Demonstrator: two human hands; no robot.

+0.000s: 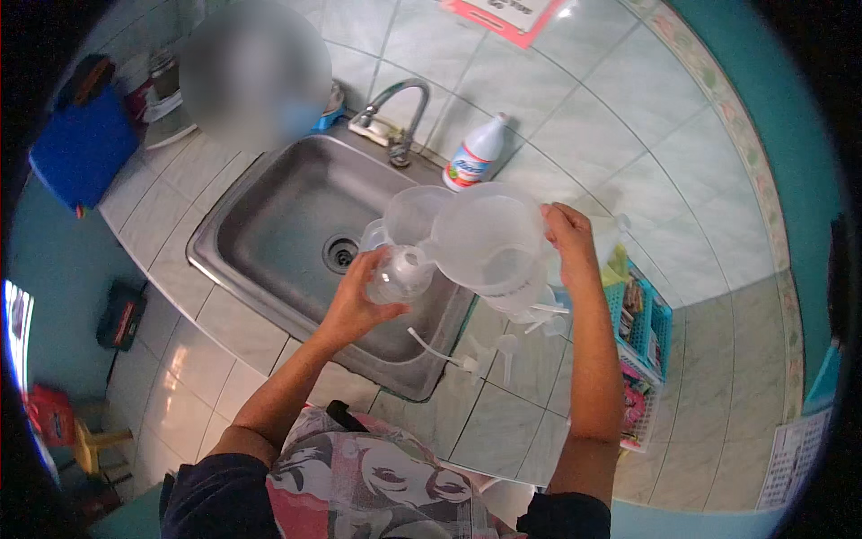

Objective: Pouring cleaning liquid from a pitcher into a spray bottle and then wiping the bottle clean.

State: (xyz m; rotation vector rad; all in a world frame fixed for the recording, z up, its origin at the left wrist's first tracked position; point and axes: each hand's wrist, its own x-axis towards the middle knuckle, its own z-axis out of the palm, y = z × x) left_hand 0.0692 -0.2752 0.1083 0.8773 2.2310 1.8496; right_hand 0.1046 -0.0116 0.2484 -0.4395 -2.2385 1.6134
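Note:
In my left hand is a small clear bottle, its uncapped mouth turned up over the sink's right side. The fingers of my right hand are closed at the side of a translucent plastic pitcher. This pitcher leans left, and its lip is at the bottle's mouth; I cannot tell whether liquid is flowing. Behind the bottle stands another translucent round container, partly covered. On the counter below the pitcher lie a white pump top with a tube and a clear plastic spoon.
A steel sink is set into the tiled counter, with a curved faucet behind it. Near the wall stands a white bottle with a red and blue label. Turquoise baskets hold packets on the right. A blurred patch hides the back left.

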